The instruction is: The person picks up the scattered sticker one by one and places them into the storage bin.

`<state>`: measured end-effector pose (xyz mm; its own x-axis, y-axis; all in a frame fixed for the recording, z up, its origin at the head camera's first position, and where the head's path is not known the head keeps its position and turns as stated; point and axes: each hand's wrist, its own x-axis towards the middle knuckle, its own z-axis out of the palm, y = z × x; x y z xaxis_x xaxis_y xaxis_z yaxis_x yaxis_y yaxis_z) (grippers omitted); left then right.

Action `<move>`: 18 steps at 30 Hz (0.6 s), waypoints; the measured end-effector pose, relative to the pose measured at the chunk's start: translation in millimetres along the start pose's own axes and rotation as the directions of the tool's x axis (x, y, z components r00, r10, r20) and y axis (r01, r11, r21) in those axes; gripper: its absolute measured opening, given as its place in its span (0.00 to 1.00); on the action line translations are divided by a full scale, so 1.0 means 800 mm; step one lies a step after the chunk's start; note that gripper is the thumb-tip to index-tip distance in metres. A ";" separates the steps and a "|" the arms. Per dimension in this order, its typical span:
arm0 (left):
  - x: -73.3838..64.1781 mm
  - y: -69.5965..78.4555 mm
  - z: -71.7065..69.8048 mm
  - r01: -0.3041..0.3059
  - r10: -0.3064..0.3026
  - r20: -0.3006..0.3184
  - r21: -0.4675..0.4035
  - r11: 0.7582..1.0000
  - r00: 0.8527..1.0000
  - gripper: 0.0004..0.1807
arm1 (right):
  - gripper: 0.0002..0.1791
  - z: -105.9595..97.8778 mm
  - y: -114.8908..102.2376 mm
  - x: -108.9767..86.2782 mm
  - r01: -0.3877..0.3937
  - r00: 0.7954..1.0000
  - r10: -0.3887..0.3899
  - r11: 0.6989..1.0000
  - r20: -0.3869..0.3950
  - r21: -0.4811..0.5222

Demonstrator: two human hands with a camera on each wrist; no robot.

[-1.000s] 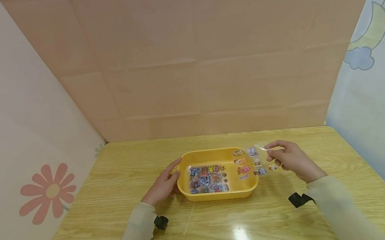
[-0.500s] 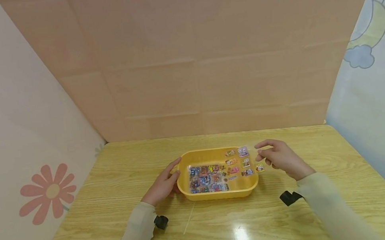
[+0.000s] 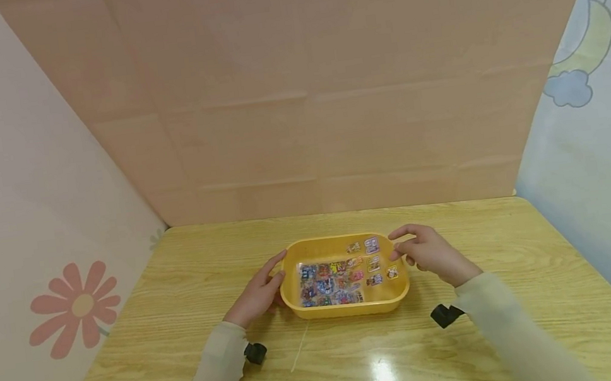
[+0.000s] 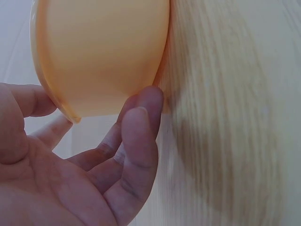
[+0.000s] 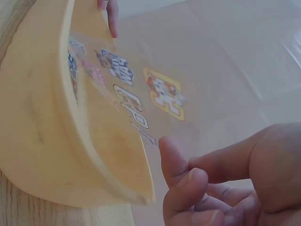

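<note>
A yellow plastic basin [image 3: 349, 310] stands on the table, with several colourful clear sticker sheets [image 3: 323, 287] in its left half. My left hand [image 3: 258, 297] holds the basin's left end; in the left wrist view its thumb and a finger meet at the rim, while other curled fingers touch the outer wall. My right hand [image 3: 430, 253] pinches the edge of a clear sticker sheet [image 5: 164, 94] between thumb and finger at the basin's right end. Printed with cartoon lettering, this sheet reaches over the rim and into the basin, overlapping the sheets lying there in the head view.
A thin pale strip [image 3: 300, 347] lies on the wooden table [image 3: 179, 282] in front of the basin. Brown paper [image 3: 300, 102] covers the back wall, and patterned panels close off both sides.
My right hand has moved left with the sticker sheet, bringing it from beyond the basin's right rim to over and into it. My left hand has stayed on the basin.
</note>
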<state>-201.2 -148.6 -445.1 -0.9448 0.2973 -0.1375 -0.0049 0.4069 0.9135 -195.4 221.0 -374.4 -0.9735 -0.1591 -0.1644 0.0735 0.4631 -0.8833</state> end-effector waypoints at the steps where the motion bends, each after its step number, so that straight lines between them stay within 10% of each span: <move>1: 0.000 0.000 0.000 0.000 0.000 -0.002 0.002 1.000 1.000 0.28 | 0.20 0.002 -0.001 0.001 -0.001 1.000 0.001 1.000 0.002 -0.002; 18: -0.001 0.003 0.001 -0.047 0.047 -0.001 -0.020 0.999 0.999 0.28 | 0.20 0.028 -0.009 0.005 0.001 0.998 -0.001 1.000 0.061 -0.006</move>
<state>-200.4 -147.2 -443.0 -0.9445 0.3148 -0.0941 0.0328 0.3753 0.9263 -195.0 198.0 -378.6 -0.9586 -0.2121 -0.1898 0.0709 0.4680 -0.8809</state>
